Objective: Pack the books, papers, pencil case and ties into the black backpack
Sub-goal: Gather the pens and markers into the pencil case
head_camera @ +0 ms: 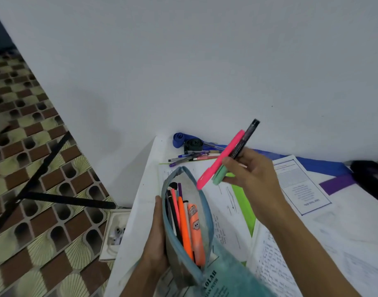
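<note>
Three markers in the right hand (250,174): pink highlighter (222,159), black marker (244,140) and a green highlighter (219,177), bunched and pinched between thumb and fingers. They are held in the air just above the mouth of the pencil case (177,269). Pink tip points down at the opening, close to the rim; can't tell if it touches.

Left hand (156,239) grips the pencil case from its left side, fingers wrapped around it. Case is unzipped and gaping, held over the near-left part of the table (141,189). Inside: orange highlighters, a pink pen, several dark pens.

Loose pens (188,158) lie bunched on the table by the wall, beyond the case. Two rolled ties, blue tie (178,139) and dark tie (193,144), sit touching each other right behind them.

Papers (297,181) lie flat across the table, under and right of the hands, with a green sheet (243,202) among them. Blue strip (312,163) runs along the wall, purple strip (338,183) beside it.

Dark object (370,176) at the far right edge is cropped; can't confirm it's the backpack.
</note>
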A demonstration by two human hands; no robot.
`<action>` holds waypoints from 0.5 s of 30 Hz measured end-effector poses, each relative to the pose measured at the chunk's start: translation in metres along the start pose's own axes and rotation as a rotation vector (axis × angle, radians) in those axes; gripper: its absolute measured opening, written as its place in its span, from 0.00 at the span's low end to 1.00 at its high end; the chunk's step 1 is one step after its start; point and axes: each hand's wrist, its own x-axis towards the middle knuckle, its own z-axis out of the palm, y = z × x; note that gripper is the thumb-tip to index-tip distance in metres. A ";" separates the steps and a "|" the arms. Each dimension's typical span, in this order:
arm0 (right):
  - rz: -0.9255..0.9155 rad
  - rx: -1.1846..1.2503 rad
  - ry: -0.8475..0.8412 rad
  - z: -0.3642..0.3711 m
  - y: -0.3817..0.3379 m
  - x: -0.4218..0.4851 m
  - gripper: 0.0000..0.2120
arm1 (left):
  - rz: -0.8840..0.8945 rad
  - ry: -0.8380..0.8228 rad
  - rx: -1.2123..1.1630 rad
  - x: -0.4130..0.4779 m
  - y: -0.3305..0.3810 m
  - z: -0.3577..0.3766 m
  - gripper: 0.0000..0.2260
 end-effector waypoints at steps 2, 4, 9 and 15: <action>0.139 -0.152 -0.125 0.009 0.000 -0.022 0.03 | -0.052 -0.100 -0.009 0.007 -0.003 -0.002 0.31; 0.277 -0.369 -0.274 0.019 0.009 -0.038 0.03 | -0.032 -0.177 -0.031 0.010 -0.006 -0.001 0.33; 0.223 -0.742 -0.287 0.040 0.030 -0.062 0.11 | 0.011 -0.227 -0.022 0.012 -0.010 0.005 0.30; 0.145 -0.926 -0.338 0.042 0.026 -0.072 0.13 | 0.027 -0.239 -0.107 0.014 -0.009 0.001 0.29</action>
